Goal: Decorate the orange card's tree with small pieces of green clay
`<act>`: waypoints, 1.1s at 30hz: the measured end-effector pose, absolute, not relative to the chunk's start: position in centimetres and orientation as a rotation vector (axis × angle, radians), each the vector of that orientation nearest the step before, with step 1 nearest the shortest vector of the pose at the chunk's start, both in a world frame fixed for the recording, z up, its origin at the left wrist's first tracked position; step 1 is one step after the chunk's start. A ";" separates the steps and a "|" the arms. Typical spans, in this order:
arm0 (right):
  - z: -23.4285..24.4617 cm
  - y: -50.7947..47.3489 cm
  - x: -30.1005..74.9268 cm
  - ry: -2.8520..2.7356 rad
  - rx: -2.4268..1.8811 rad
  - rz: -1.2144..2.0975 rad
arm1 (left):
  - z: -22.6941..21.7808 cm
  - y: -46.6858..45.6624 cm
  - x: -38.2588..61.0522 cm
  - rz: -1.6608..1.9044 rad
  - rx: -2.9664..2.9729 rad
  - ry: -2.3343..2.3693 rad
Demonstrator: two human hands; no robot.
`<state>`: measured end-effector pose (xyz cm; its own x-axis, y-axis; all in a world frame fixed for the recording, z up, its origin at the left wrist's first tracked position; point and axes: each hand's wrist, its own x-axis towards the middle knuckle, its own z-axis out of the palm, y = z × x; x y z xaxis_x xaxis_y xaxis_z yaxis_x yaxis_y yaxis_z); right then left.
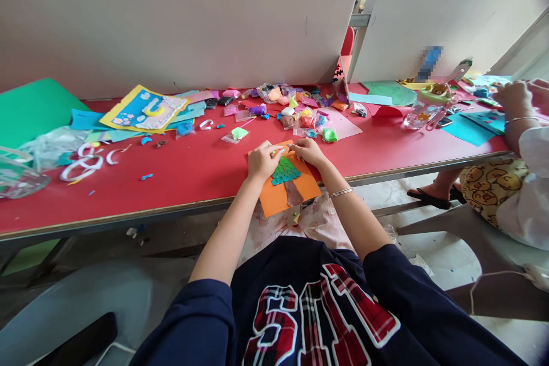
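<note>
An orange card (274, 200) lies over the front edge of the red table, partly overhanging my lap. On it is a tree with a green, scale-like clay crown (286, 171) and a brown clay trunk (293, 193). My left hand (263, 160) rests at the card's upper left, fingers closed in a pinch beside the crown's tip. Across from it, my right hand (309, 152) is bent over the card's upper right, its fingertips pressed together. Whatever sits between the fingertips of either hand is too small to make out.
Several bags of coloured clay (306, 120) lie behind the card on the red table (206, 166). To the left are a yellow-edged picture (143, 110) and white loops (81, 167). A clear bottle (422, 108) stands right, near another person's hand (514, 100). White boards (184, 23) rise behind.
</note>
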<state>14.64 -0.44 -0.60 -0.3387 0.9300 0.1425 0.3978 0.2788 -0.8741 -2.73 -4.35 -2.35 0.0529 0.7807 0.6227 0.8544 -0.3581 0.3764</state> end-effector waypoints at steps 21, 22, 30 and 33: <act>-0.5 -0.7 14.6 -1.921 -1.216 0.949 | -1.9 -7.8 -5.6 -1.673 -2.709 -1.838; -0.5 -0.6 14.6 -1.923 -1.220 0.943 | -1.8 -8.0 -5.8 -1.666 -2.742 -1.866; -0.8 -0.2 14.5 -1.914 -1.211 0.946 | -1.5 -8.4 -5.6 -1.525 -2.868 -1.924; -0.9 -0.1 14.5 -1.903 -1.219 0.961 | -1.4 -8.5 -5.5 -1.436 -2.901 -1.957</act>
<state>14.46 -0.13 -0.92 -0.3369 0.9302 0.1458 0.4345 0.2910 -0.8524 -5.47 -8.51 -1.39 0.2581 0.9418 0.2155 0.4879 -0.3196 0.8123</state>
